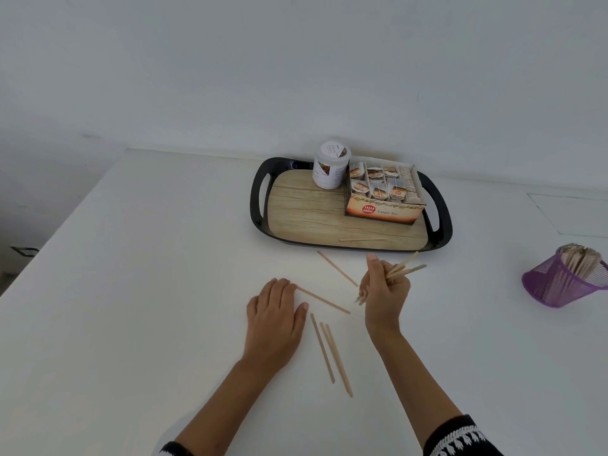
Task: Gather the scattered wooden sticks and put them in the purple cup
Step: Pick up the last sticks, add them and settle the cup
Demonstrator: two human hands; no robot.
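Right hand (385, 284) grip closed around a bundle of thin wooden sticks (406, 269). Left hand (274, 319) flat and open, fingertips touching one loose stick (324, 300) on the white table (148, 258). Purple mesh cup (559, 284) stands far right, well apart.

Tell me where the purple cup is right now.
In the head view the purple cup stands at the far right of the white table, right of the black tray and well beyond the right hand.

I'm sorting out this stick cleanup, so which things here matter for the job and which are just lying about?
Part of the job:
- loose sticks on the table
- stick on the tray
- bundle of sticks in the right hand
- left hand
- purple cup

Just lying about:
- tray
- ginger tea box
- white jar
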